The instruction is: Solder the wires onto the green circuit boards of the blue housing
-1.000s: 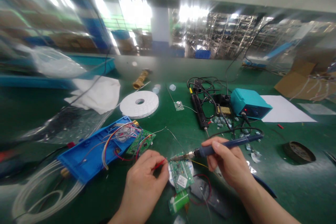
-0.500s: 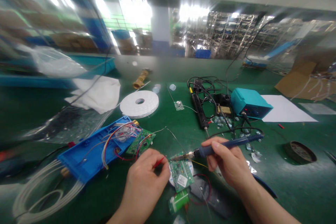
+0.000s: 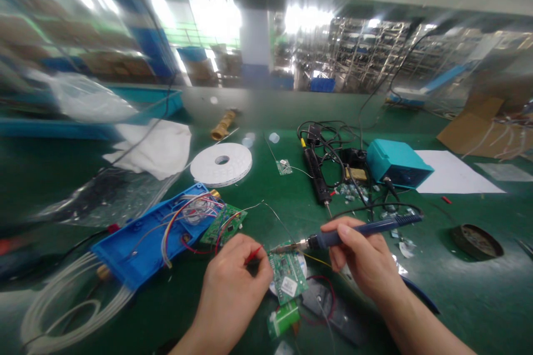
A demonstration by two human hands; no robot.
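soldering iron (image 3: pixel 377 226) — tip points left

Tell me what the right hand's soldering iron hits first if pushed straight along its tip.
The blue-handled soldering iron in the right hand likely meets the corner of the green rectangular circuit board first; depth is unclear, so its tip may already touch.

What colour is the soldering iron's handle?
The soldering iron's slim plastic handle is dark blue, clearest in the head view.
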